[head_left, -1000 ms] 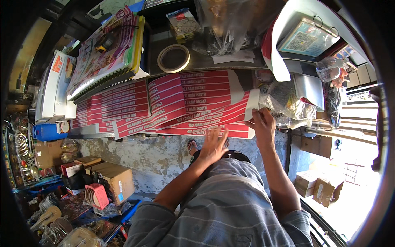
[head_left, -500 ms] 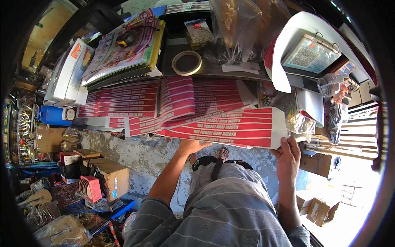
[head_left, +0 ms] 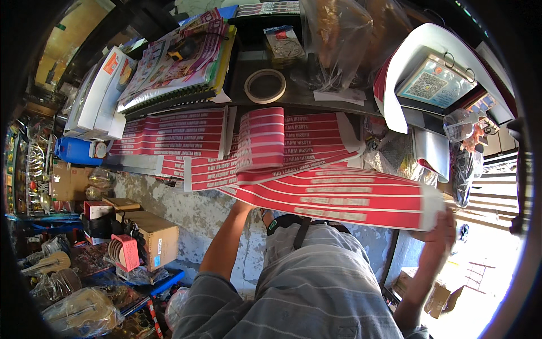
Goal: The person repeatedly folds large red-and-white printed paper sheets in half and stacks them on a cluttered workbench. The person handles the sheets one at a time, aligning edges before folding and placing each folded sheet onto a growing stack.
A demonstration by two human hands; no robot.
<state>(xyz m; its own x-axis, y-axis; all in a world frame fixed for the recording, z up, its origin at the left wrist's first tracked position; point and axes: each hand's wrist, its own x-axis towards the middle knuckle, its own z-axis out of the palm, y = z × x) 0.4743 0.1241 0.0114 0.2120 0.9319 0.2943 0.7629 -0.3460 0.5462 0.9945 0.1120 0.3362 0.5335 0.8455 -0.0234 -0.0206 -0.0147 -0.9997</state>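
A long red sheet with white stripes and white lettering (head_left: pixel 361 195) stretches across in front of me, its right part blurred by motion. At its white right end, my right hand (head_left: pixel 442 233) is closed on the edge. My left hand (head_left: pixel 243 206) is under the lower edge near the sheet's left part, its fingers hidden. Behind lie more red striped sheets (head_left: pixel 186 133) in overlapping piles on the shelf. One curled red strip (head_left: pixel 261 138) rises over the middle of them, folded back on itself.
On the upper shelf are a roll of tape (head_left: pixel 265 86), stacked booklets (head_left: pixel 175 62), a white box (head_left: pixel 99 93) and clear plastic bags (head_left: pixel 339 45). A blue container (head_left: pixel 76 150) is at left. Cardboard boxes (head_left: pixel 149 237) and bagged goods (head_left: pixel 84 311) crowd the lower left.
My right hand has moved right and nearer to me, drawing the red sheet's end with it. My left hand has shifted slightly left, and its thumb is now out of sight.
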